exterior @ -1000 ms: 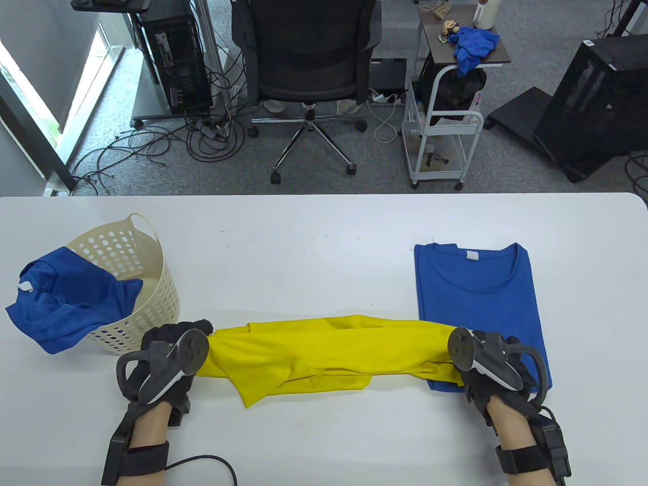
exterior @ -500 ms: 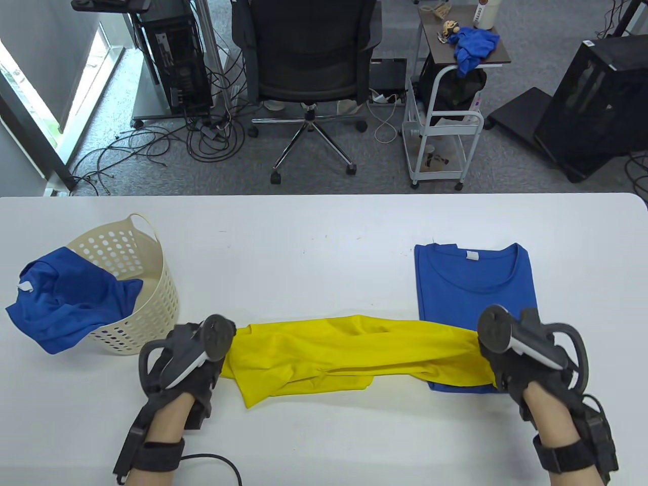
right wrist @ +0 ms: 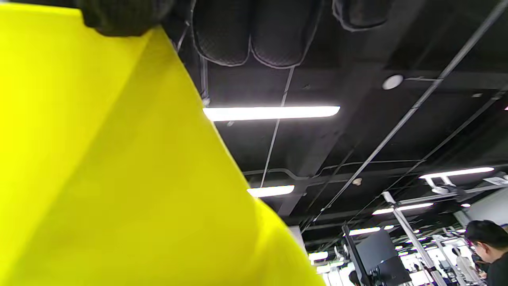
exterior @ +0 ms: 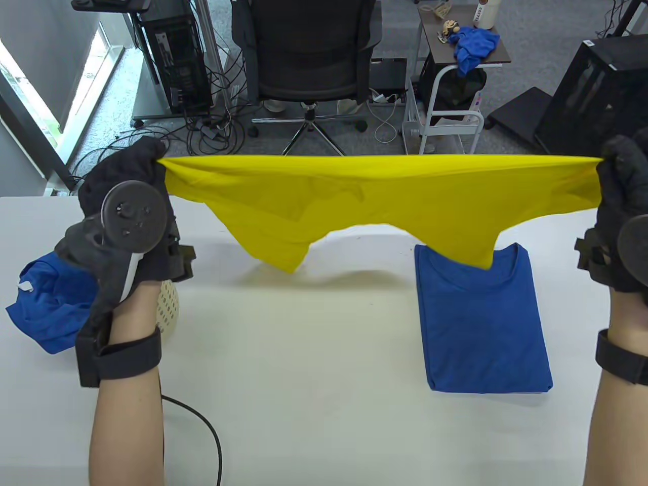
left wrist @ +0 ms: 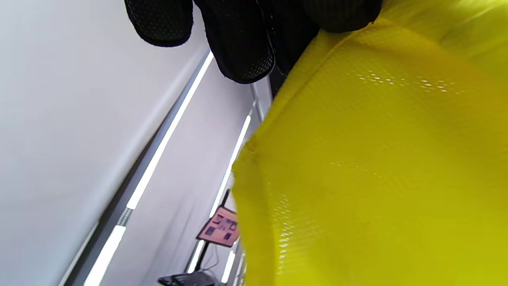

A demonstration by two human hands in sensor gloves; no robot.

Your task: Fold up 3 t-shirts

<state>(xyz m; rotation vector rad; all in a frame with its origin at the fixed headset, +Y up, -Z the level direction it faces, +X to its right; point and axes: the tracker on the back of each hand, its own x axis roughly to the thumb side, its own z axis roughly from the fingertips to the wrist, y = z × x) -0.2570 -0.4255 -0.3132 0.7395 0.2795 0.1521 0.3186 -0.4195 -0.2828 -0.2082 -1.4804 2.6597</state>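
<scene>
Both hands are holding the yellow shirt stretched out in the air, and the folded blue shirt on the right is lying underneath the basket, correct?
Not quite. Both the left hand and right hand do hold the yellow shirt stretched in the air, but the table view shows the folded blue shirt lying on the bare table, far from the basket.

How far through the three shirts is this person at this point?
About a third. Done: one folded blue t-shirt lies flat on the table's right side. In hand: the yellow t-shirt is held up off the table, stretched between the left hand and right hand, not yet folded. Left: that fold, plus the crumpled blue t-shirt draped at the basket.
</scene>
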